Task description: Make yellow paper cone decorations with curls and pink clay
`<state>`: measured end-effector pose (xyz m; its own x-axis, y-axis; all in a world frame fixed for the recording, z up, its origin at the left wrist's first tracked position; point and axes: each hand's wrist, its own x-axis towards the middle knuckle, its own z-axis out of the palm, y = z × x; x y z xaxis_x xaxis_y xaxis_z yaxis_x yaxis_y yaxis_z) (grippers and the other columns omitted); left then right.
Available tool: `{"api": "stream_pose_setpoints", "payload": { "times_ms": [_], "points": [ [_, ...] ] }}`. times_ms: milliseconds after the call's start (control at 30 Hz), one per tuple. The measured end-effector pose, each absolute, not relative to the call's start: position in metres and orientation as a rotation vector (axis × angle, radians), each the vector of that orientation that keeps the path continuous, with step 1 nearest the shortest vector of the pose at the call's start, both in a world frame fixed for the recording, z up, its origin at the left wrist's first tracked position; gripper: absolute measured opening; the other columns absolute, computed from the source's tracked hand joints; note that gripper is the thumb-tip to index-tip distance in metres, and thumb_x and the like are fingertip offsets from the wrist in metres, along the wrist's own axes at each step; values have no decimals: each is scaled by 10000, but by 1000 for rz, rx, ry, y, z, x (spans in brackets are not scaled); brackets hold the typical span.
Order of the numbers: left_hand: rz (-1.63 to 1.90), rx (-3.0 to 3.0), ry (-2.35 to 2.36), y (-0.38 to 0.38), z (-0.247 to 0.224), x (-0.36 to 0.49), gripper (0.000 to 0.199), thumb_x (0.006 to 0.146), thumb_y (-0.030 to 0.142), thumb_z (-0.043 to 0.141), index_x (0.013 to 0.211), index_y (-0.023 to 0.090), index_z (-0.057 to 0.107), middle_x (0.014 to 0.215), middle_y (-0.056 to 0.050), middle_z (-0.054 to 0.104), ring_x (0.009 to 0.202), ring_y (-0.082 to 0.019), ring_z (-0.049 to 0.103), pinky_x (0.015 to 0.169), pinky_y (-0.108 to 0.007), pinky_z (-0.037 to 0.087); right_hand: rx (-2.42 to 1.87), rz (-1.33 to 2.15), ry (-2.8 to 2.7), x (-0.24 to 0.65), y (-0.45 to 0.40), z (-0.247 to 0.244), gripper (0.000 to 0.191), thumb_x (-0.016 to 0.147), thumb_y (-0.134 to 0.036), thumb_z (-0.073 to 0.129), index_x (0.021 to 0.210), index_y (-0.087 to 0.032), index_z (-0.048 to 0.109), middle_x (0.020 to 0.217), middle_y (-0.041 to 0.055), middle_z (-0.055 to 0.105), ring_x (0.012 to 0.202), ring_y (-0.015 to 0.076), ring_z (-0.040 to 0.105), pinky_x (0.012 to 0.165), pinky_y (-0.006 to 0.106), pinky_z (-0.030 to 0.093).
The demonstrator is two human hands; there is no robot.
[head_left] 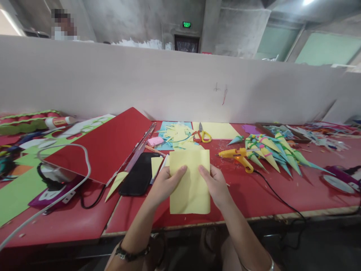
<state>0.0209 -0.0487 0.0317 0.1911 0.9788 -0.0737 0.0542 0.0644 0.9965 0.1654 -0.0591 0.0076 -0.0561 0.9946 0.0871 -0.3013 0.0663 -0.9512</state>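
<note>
Yellow paper [189, 197] held between left hand [166, 184] and right hand [217, 186]

The yellow paper is held near the front edge of the red surface [262, 207], in the middle of the view. Its left side is clamped by the fingers of the left hand, with the thumb [180, 172] pressed on the near face; its right side is gripped likewise by the right hand, the other thumb [203, 171] being laid on the same face. Most of the remaining fingers are hidden behind the sheet. Whether the lower edge is rested on the surface cannot be told. A dark bracelet [131, 256] is worn on the left wrist.

Beyond the paper, a heap of yellow and blue scraps [177, 132] is seen, with a pink block [155, 141] placed just beside it on the left. Scissors [207, 138] with a yellow handle loop are laid to the right of the heap, near a flat pale yellow sheet [222, 130].

To the left of the hands, a black phone [138, 175] is set down, and a yellow paper cone [115, 186] is placed beside it. Farther left, a large red board [108, 145] is propped at a slant above a purple power strip [55, 195].

To the right, a yellow glue gun [239, 154] is laid on its side, its black cord [278, 197] trailed toward the front edge. Next to it, blue, green and yellow cones [269, 156] are piled. The surface is backed by a pale partition [141, 81].
</note>
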Motion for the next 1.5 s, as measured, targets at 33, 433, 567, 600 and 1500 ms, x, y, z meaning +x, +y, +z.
{"api": "stream_pose_setpoints", "payload": {
  "times_ms": [33,433,567,600,1500],
  "points": [
    [986,1273,1137,-49,31,21,528,667,525,590,961,88,637,744,-86,698,569,-173,628,513,-226,472,-901,1327,-1069,166,-59,8,382,733,-434,573,989,-152,608,861,62,692,730,208,640,618,291,503],
    [978,1289,1083,-49,31,22,488,671,483,613,983,108,634,745,-67,699,568,-162,623,531,-223,468,-950,1298,-1051,164,-58,6,347,710,-421,603,919,-145,621,791,45,691,664,189,633,582,272,495],
    [972,1316,1074,-48,30,21,456,668,435,635,993,116,628,776,-63,697,593,-163,622,550,-224,472,-940,1289,-1068,164,-58,6,331,700,-416,614,885,-142,620,788,49,689,670,193,633,584,274,495],
    [972,1330,1080,-48,30,21,451,672,430,632,996,116,626,781,-65,696,604,-166,623,552,-226,473,-933,1292,-1071,163,-58,6,334,700,-415,613,897,-145,617,798,51,688,677,195,634,593,279,497],
    [808,1351,1187,-53,36,14,376,665,424,622,899,130,635,769,-56,698,622,-185,638,510,-230,486,-999,1199,-1188,173,-56,13,344,702,-455,587,813,-145,683,689,35,686,635,210,627,557,287,484]
  ]
}}
